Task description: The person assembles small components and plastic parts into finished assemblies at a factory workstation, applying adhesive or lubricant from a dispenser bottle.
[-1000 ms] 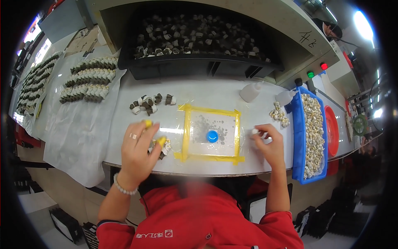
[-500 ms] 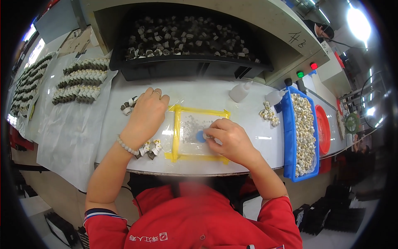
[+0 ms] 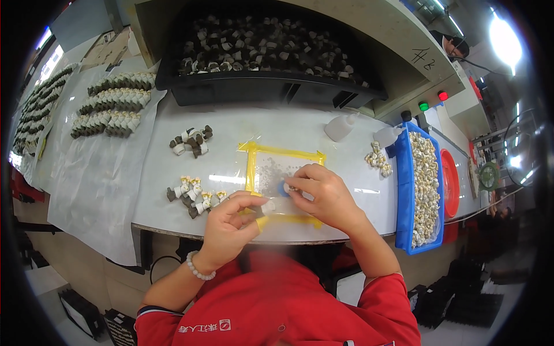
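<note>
My left hand (image 3: pixel 232 225), a beaded bracelet at its wrist, is closed near the front edge of a yellow-taped clear sheet (image 3: pixel 274 212). A small whitish piece (image 3: pixel 268 207) shows blurred at its fingertips. Over the sheet's right half, my right hand (image 3: pixel 324 195) pinches a small pale piece, mostly hidden by the fingers, beside a blue round spot (image 3: pixel 283 189). Left of the sheet stand several small white-and-dark figurine parts with yellowish tops (image 3: pixel 193 196). Behind these lie white-and-dark leg-like parts (image 3: pixel 191 142).
A black bin (image 3: pixel 231 92) of dark-and-white parts spans the back. Rows of assembled pieces (image 3: pixel 109 122) cover the left sheet. At right are white squeeze bottles (image 3: pixel 340 127), a loose pile of small pale parts (image 3: pixel 378 158), a filled blue tray (image 3: pixel 405 213) and a red basin (image 3: pixel 450 184).
My left hand has moved from the leg-like parts at the back left toward the taped sheet's front, bringing a whitish piece. My right hand stays by the blue spot.
</note>
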### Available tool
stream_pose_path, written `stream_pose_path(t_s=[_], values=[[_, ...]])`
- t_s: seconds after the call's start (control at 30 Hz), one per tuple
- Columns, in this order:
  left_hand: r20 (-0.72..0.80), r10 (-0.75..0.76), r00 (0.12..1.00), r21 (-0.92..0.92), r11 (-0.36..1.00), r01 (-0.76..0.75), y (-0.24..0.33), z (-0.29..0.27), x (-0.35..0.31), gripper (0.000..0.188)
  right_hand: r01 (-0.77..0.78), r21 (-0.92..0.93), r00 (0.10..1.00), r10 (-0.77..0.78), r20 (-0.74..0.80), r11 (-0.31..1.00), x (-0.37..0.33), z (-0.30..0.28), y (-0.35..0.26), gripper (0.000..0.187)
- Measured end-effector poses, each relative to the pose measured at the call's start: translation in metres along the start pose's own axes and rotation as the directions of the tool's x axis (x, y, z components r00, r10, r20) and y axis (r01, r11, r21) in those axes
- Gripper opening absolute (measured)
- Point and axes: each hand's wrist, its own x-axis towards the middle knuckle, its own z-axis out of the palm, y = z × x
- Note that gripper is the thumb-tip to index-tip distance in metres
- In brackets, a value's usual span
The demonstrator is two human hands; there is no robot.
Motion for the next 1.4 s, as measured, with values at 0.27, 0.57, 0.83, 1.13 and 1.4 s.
stream_pose_path(t_s=[0.27,0.57,0.83,1.13,1.4], values=[[-0.005,-0.070,0.998,-0.091,0.993,0.069,-0.016,0.000,-0.002,0.033,-0.116,0.158,0.992,0.122,-0.030,0.981,-0.005,-0.003,-0.005,0.024],[-0.018,0.029,0.999,-0.021,0.999,-0.030,-0.021,0.000,-0.004,0.032,-0.223,0.519,0.975,0.197,0.105,0.825,-0.017,-0.006,-0.021,0.029],[0.028,0.168,0.985,0.445,0.881,-0.162,-0.025,-0.002,-0.008,0.030,-0.235,0.477,0.972,0.199,0.125,0.847,-0.024,0.002,-0.025,0.027],[0.128,0.263,0.956,0.590,0.755,-0.286,-0.012,0.001,-0.005,0.030,-0.246,0.466,0.967,0.181,0.180,0.850,-0.030,0.004,-0.026,0.027],[0.321,0.396,0.860,0.783,0.399,-0.477,-0.001,-0.011,-0.035,0.032,-0.059,0.489,0.998,0.062,0.011,0.870,-0.052,0.020,-0.028,0.026]])
